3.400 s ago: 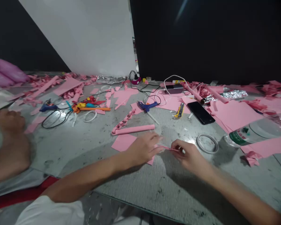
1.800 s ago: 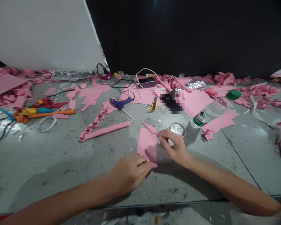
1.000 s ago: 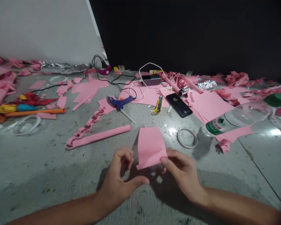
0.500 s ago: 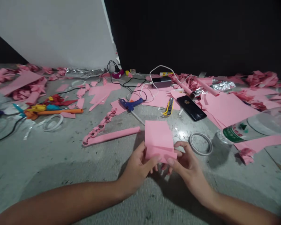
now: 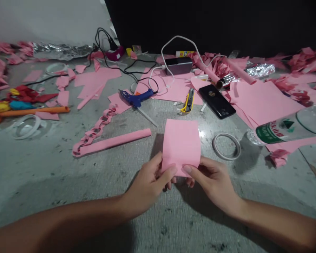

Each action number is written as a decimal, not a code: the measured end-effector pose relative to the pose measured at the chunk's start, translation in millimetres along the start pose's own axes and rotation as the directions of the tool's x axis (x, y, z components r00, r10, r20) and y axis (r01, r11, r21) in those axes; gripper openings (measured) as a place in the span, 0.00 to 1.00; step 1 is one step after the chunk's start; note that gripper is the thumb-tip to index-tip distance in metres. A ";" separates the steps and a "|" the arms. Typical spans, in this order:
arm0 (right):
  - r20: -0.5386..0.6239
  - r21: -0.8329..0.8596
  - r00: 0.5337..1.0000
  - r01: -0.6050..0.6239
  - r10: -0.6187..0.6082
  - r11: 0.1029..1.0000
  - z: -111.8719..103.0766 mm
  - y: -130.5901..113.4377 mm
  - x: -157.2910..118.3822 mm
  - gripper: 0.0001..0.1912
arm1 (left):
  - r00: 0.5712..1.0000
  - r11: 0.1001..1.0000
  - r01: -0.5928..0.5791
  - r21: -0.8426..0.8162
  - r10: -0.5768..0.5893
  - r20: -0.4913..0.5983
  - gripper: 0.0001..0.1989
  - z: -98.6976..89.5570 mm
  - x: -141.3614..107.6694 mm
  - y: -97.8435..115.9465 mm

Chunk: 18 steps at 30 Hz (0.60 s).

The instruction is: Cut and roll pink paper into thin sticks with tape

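Note:
Both hands hold a small pink sheet of paper (image 5: 181,144) above the grey floor, by its near edge. My left hand (image 5: 150,182) is closed on the left corner, thumb on top and fingers underneath. My right hand (image 5: 214,181) grips the right corner the same way. The sheet bows slightly, its far edge away from me. To the left lies a pink paper roll (image 5: 118,141) joined to a twisted pink paper chain (image 5: 96,131). A blue glue gun (image 5: 137,99) with a glue stick rests beyond it.
Past the sheet lie a yellow utility knife (image 5: 189,100) and a black phone (image 5: 217,101). A tape roll (image 5: 226,146) and a plastic bottle (image 5: 289,126) lie to the right. Farther back are a power bank (image 5: 178,66), cables and pink paper scraps (image 5: 97,80). A black panel (image 5: 200,24) stands behind.
The near edge of the pink sheet was folded up in a strip; now the sheet looks unfolded and flatter. The view has tilted down and shifted right.

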State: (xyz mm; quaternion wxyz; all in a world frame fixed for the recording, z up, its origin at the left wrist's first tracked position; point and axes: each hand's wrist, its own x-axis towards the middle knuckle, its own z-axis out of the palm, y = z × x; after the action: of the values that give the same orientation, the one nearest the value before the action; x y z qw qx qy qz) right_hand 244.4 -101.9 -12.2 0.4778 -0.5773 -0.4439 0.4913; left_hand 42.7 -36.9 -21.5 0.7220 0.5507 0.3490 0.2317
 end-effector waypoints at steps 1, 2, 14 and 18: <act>-0.008 -0.011 1.000 0.003 -0.003 1.000 -0.3 -0.1 0.1 0.16 | 1.000 1.000 0.004 -0.001 -0.004 0.006 0.18 0.0 -0.2 -0.9; -0.016 -0.024 1.000 0.005 -0.005 1.000 -0.6 -0.2 0.1 0.17 | 1.000 1.000 0.005 -0.002 -0.005 0.011 0.19 0.0 -0.2 -1.8; -0.023 -0.011 1.000 -0.001 0.001 1.000 -0.1 0.2 -0.3 0.16 | 1.000 0.999 -0.007 0.032 0.007 -0.013 0.20 -0.4 0.2 -6.1; -0.019 -0.011 1.000 -0.014 0.013 1.000 -1.0 0.2 -0.4 0.16 | 1.000 0.999 -0.002 0.050 0.003 -0.024 0.21 -0.1 -0.5 -5.6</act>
State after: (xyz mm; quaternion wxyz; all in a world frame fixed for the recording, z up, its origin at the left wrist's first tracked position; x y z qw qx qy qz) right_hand 245.3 -102.4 -12.4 0.4752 -0.5877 -0.4383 0.4866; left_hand 42.0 -38.8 -26.7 0.7036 0.5659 0.3627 0.2304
